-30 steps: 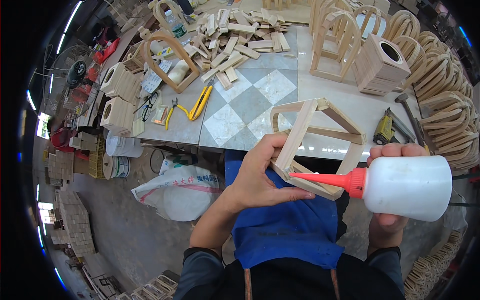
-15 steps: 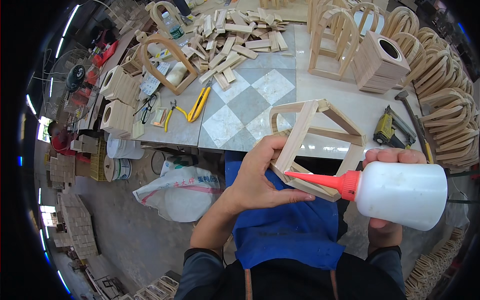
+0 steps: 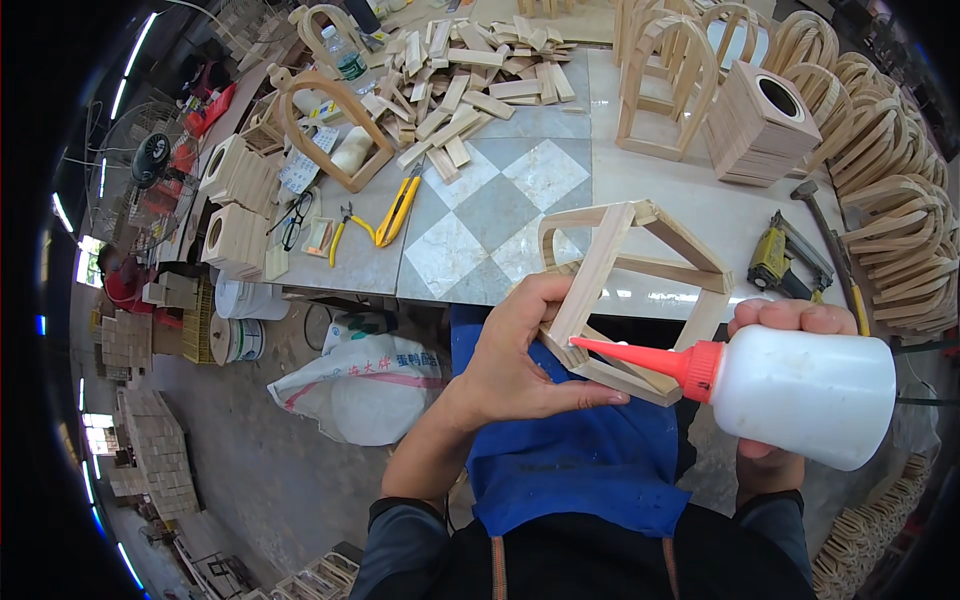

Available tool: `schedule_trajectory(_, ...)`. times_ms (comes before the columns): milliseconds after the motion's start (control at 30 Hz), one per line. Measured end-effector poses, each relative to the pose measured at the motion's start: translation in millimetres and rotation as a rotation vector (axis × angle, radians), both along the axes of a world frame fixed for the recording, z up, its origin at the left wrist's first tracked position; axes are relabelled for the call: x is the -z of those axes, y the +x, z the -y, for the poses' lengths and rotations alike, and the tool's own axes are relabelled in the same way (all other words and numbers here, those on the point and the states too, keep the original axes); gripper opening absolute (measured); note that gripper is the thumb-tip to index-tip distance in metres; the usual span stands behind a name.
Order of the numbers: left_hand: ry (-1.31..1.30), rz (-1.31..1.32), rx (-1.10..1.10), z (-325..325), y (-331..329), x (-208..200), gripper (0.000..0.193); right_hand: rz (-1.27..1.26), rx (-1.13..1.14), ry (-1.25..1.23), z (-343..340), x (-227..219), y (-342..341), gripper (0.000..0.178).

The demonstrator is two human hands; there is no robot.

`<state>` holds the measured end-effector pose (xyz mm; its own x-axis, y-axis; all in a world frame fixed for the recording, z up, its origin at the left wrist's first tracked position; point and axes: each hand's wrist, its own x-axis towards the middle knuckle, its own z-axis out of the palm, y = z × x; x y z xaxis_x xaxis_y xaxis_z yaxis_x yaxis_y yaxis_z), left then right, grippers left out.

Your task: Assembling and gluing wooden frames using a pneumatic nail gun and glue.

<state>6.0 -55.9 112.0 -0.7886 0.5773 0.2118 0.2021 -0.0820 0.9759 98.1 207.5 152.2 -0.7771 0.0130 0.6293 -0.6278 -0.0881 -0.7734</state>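
Observation:
My left hand (image 3: pixel 515 355) grips a small wooden frame (image 3: pixel 598 262) by its near left corner, thumb along the lower bar. The frame is tilted, with an arched piece on its far side. In my right hand (image 3: pixel 790 318) is a white squeeze bottle (image 3: pixel 808 390) lying sideways, fingers wrapped behind it. Its long red nozzle (image 3: pixel 640 355) points left. The nozzle tip meets the frame's near left corner, where a small white spot of glue shows. A blue apron (image 3: pixel 575 450) hangs below the frame.
Wooden slats (image 3: pixel 470 80) are piled at the back. Yellow cutter (image 3: pixel 398 208), pliers (image 3: pixel 345 228) and glasses (image 3: pixel 293 222) lie left. On the right are a nail gun (image 3: pixel 785 255), a hammer (image 3: pixel 830 235), a box with a round hole (image 3: pixel 765 125) and stacked arches (image 3: pixel 890 240).
The bottle's body has dipped very slightly at its right end. The frame and my left hand stay almost still, with the nozzle tip at the same corner.

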Motion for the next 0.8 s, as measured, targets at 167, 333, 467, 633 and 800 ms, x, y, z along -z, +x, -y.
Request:
schedule_trajectory(167, 0.004, -0.101, -0.004, 0, -2, 1, 0.09, 0.045, 0.112, 0.007, 2, -4, 1, 0.107)
schedule_trajectory(333, 0.02, -0.244, -0.014, -4, -6, 4, 0.096, 0.048, 0.169, -0.023, 8, -4, -1, 0.106)
schedule_trajectory(467, 0.024, -0.179, 0.002, -3, -5, 3, 0.096, 0.063, 0.249, -0.004, 5, -6, 0, 0.1)
schedule_trajectory(633, 0.047, -0.155, 0.019, -3, -4, 4, 0.095, 0.054, 0.328, -0.008, 6, -7, -3, 0.095)
schedule_trajectory(800, 0.047, -0.165, 0.022, -2, -2, 7, 0.095, 0.02, 0.355, 0.082, 0, -10, -9, 0.09)
